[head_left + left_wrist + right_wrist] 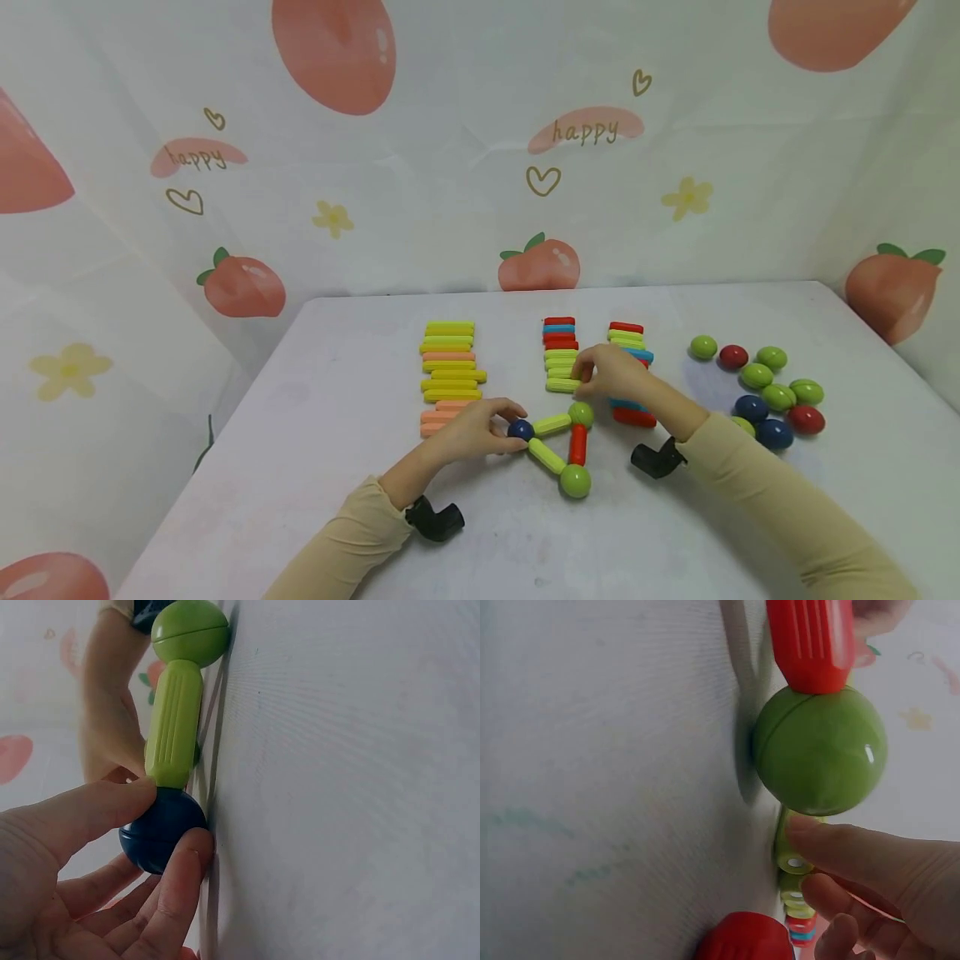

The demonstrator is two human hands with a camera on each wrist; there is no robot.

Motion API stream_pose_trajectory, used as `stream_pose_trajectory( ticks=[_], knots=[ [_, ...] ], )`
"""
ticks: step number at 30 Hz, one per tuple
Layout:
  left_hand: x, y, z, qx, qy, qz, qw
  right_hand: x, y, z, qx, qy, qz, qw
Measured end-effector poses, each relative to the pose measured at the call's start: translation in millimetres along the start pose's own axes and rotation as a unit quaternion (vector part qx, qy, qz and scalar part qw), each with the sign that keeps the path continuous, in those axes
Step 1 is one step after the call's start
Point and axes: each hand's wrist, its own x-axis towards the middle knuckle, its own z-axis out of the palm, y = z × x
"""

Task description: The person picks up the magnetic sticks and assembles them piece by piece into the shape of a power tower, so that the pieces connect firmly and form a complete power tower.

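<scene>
A flat triangle of rods and balls lies on the table in the head view. It has a dark blue ball (521, 430), two green balls (575, 481), two light green rods (547, 457) and a red rod (577, 445). My left hand (480, 429) pinches the blue ball between thumb and fingers, plain in the left wrist view. Beyond the triangle, my right hand (611, 372) has thumb and index finger at the right end of a loose light green rod (562, 385), the nearest of the middle row. In the right wrist view the thumb (810, 832) overlaps that rod.
To the left runs a column of yellow and orange rods (450, 367). Another column with red rods (633, 417) lies partly under my right forearm. Loose green, red and blue balls (806, 419) are grouped at the right. A patterned cloth (450, 208) hangs behind the table.
</scene>
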Motion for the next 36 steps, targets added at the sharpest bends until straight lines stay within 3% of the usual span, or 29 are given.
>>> stream_pose_trajectory(
  ticks=[8,13,22,28,36],
  knots=[
    [2.8,-0.5,2.2,-0.024,0.013,-0.032,0.9991,-2.9,-2.4,-2.0,-0.014,-0.009,0.004,1.0],
    [3.7,-1.2,3.1,-0.018,0.023,-0.027,0.9992,-8.9,-7.2,-9.8,0.001,-0.001,-0.008,1.0],
    [3.7,-2.5,1.7,-0.001,0.023,-0.006,0.9997,-24.5,-29.8,-18.6,0.054,-0.013,-0.106,0.993],
    [5.0,-3.1,0.3,-0.017,0.021,-0.004,0.9996,-30.6,-48.6,-10.9,0.082,-0.009,-0.167,0.983],
    [5.4,-2.2,-0.6,-0.037,0.014,-0.01,0.9992,-30.7,-64.9,0.0,0.074,0.018,-0.222,0.972]
  ],
)
